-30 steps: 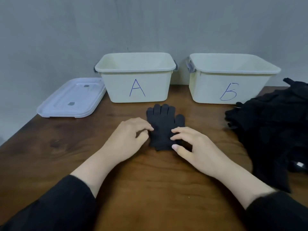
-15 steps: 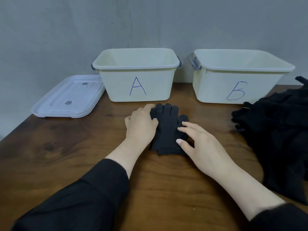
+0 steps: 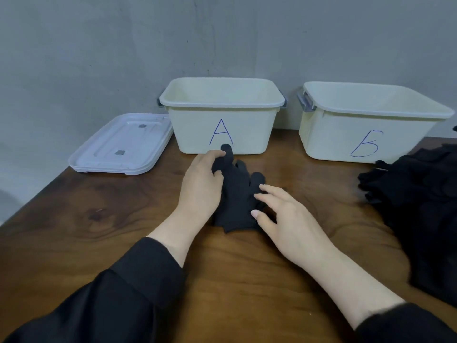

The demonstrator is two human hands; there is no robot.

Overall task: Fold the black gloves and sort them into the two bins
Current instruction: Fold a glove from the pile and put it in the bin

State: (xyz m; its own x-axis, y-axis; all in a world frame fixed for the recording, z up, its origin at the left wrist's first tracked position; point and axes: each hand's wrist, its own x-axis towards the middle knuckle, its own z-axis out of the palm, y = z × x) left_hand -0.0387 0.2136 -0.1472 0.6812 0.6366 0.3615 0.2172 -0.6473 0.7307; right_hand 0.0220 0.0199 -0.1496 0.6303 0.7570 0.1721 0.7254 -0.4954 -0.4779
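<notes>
A black glove [image 3: 238, 194] lies on the wooden table in front of the cream bin marked A [image 3: 222, 117]. My left hand [image 3: 201, 184] grips the glove's finger end and lifts it off the table; one black fingertip sticks up in front of the letter A. My right hand [image 3: 284, 214] rests with spread fingers on the glove's cuff side, pressing it down. The cream bin marked B [image 3: 366, 125] stands to the right of bin A. A heap of black gloves [image 3: 420, 199] fills the table's right side.
A white plastic lid [image 3: 118, 147] lies flat at the table's back left corner, next to bin A. A grey wall stands close behind both bins. The table's left edge runs diagonally below the lid. Bare wood [image 3: 222, 280] stretches between my forearms.
My left hand moved from the glove's left side up to its fingers, closed on them and raised them. My right hand stayed on the cuff side. The view moved closer to the bins.
</notes>
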